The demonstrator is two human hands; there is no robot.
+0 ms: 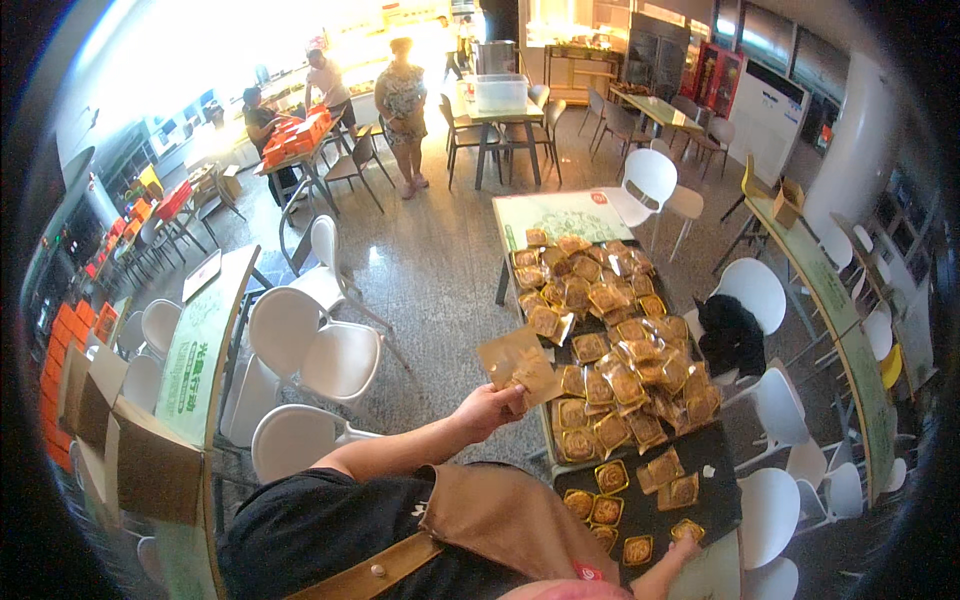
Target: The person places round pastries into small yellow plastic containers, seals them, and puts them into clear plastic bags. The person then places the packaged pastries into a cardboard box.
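Note:
Between the thumb and fingers of my left hand [487, 411] is a flat brown packaging bag [517, 364], held up beside the table. My right hand [677, 553] grips a mooncake in a yellow tray [688, 530] at the near end of a black baking tray [637, 499]. Unwrapped mooncakes [606, 510] sit in yellow trays to its left. Two bagged mooncakes [679, 491] lie farther up that tray. Beyond them, a large heap of bagged mooncakes [630, 367] covers more dark trays.
White chairs [341, 360] stand left of me, others [769, 517] to the right. A black bag [729, 337] rests on one chair. An open cardboard box [154, 457] is at far left. Several people [401, 105] stand farther off, some beside orange boxes [296, 135].

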